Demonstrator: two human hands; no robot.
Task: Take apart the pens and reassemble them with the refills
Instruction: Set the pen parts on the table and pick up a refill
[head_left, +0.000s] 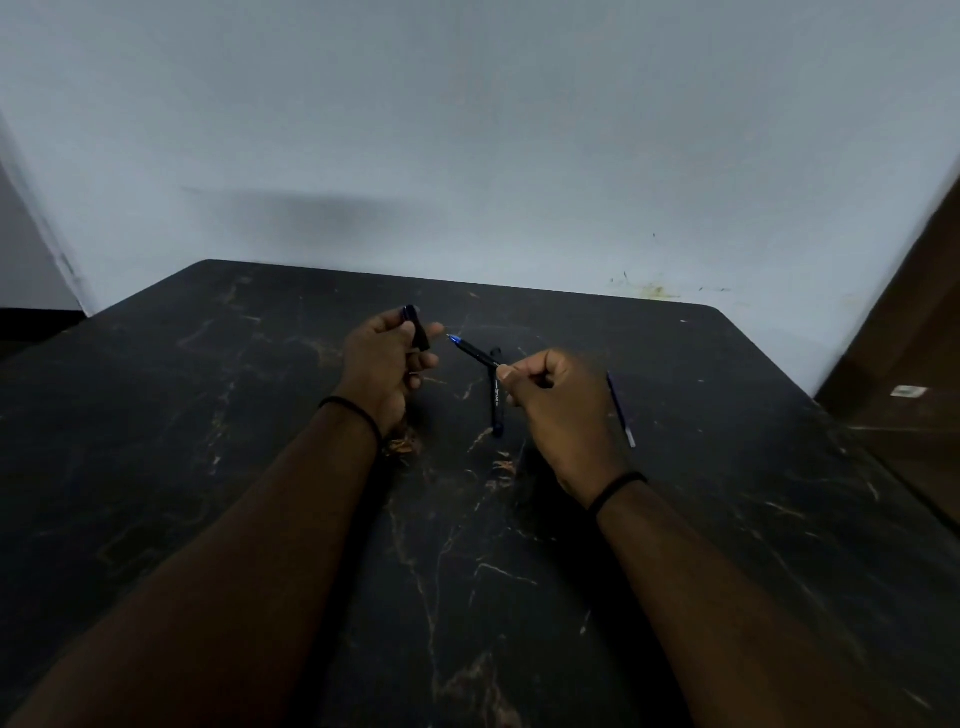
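My left hand (387, 358) grips a dark pen cap (417, 326) above the table, fingers curled round it. My right hand (558, 402) pinches a black pen (474, 351) near its rear; its blue tip points left toward the cap, a small gap between them. A second black pen (497, 402) with white lettering lies on the table just below and behind the held pen, running toward me. A thin blue refill (621, 410) lies on the table to the right of my right hand.
The black marble-patterned table (260, 467) stands against a pale wall (467, 130). A brown wooden surface (904, 364) runs along the right edge. Both wrists wear thin black bands.
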